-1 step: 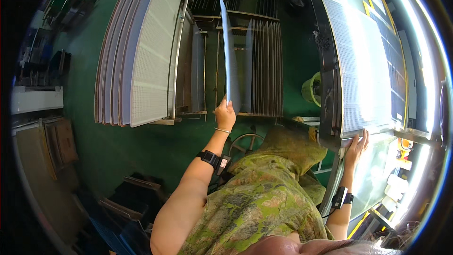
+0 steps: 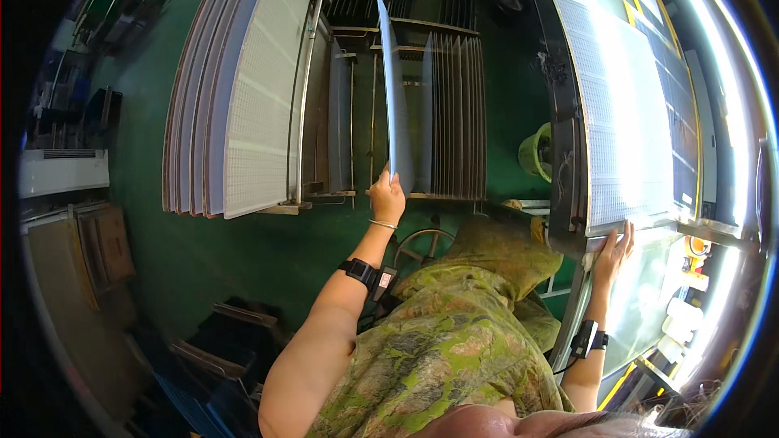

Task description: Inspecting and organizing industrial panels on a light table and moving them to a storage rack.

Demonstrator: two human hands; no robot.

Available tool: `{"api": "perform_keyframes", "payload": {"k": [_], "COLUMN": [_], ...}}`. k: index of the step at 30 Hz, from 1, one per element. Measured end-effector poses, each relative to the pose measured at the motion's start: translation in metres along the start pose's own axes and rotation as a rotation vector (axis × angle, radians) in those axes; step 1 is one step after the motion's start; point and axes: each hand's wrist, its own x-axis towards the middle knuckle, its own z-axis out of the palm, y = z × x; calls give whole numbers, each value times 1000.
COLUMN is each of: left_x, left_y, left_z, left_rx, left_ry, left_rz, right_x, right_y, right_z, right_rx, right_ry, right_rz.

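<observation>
My left hand [image 2: 388, 196] is closed on the near lower edge of a thin bluish panel [image 2: 392, 97], which stands upright and nearly edge-on to the view. That panel rises among the bars of a metal rack. Over at the right, my right hand [image 2: 614, 257] touches the near edge of a white gridded panel [image 2: 617, 122] lying on a brightly lit table. Its fingers are stretched out along that edge, and whether the thumb is under the panel is hidden.
Several upright panels [image 2: 264, 105] stand at the left against a rack with a metal rail [image 2: 311, 97]. Dark thin sheets [image 2: 458, 113] fill the rack's right part. A green bin [image 2: 534, 152] sits beside the lit table, and a handwheel [image 2: 423, 245] is near my body.
</observation>
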Motion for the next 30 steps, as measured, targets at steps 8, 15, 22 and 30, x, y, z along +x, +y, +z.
{"api": "perform_keyframes", "payload": {"k": [8,15,22,30], "left_x": [-8,-6,-4,-11], "left_y": [5,14,31,45], "left_z": [10,18,21,7], "left_rx": [18,33,39,44], "left_ry": [6,-24,-70,-44], "left_rz": [23,14,-43,-27], "right_x": [1,4,2,1], "right_y": [2,-1,0,-3], "right_z": [2,-2,-1,-4], "right_rx": [15,24,3,8], "right_ry": [13,25,28,45], "right_rz": [3,-4,-17,-30]}}
